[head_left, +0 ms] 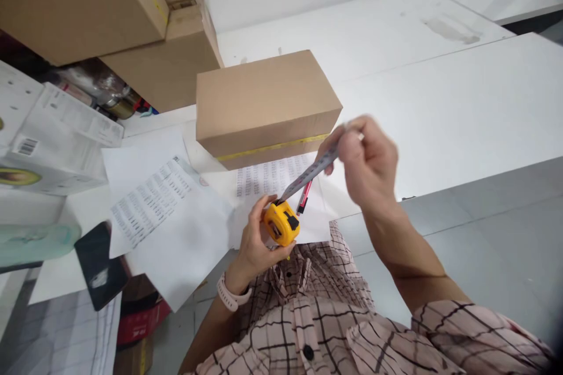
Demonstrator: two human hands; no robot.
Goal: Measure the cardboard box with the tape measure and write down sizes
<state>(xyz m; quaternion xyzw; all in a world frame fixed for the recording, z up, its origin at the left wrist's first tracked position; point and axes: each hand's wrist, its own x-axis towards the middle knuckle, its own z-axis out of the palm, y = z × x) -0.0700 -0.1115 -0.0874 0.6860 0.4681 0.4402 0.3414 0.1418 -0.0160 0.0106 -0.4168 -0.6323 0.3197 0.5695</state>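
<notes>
Grips the yellow tape measure (281, 224) in the left hand (255, 240), fingers curled around the case, low over the near edge of the printed sheet (268, 179) and close to the checked shirt. Pinches the far end of the steel blade (310, 173) with the right hand (367, 164), thumb and fingers closed on it, and holds it drawn out in a short slant, up toward the cardboard box (264, 105). Blurred at the fingertips; impossible to tell there the place of the end hook.

Below the blade, a red pen (303, 198) flat on the sheet, apart from both hands. Behind the sheet, the box on the white table (440, 99), with a yellow strip along its lower front edge, touched by neither hand.

Possible trouble from here, as a judgement only:
- A loosened pinch on the thin metal – then a fast spring return into the case and a snap against the left fingers.
- Too much bend in the unsupported blade – a kink or a sudden fold.
- A sweep of the blade downward – a knock on the pen.
</notes>
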